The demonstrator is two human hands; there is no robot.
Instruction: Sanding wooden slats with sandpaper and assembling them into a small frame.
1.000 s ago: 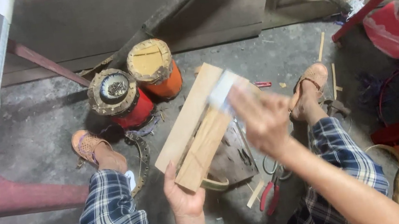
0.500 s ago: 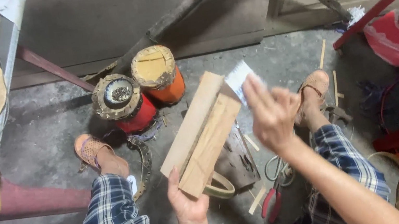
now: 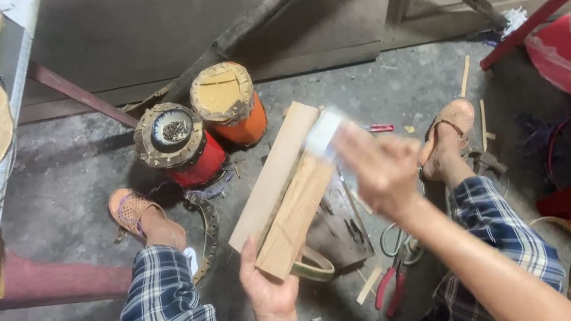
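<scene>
Wooden block (image 3: 283, 195), two pale pieces stacked, tilts above the floor (image 3: 67, 216) between the knees; the left hand (image 3: 268, 284) has its grip clamped on the lower end. The right hand (image 3: 377, 169) presses a blurred pale sheet (image 3: 323, 134) on the upper end.

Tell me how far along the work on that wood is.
Done: hard to judge; two wood pieces lie stacked together, pale and bare. In hand: the left hand grips their lower end, while the right hand presses a small pale sheet, blurred, on the upper end. Left: pliers and scissors lie untouched on the floor.
</scene>
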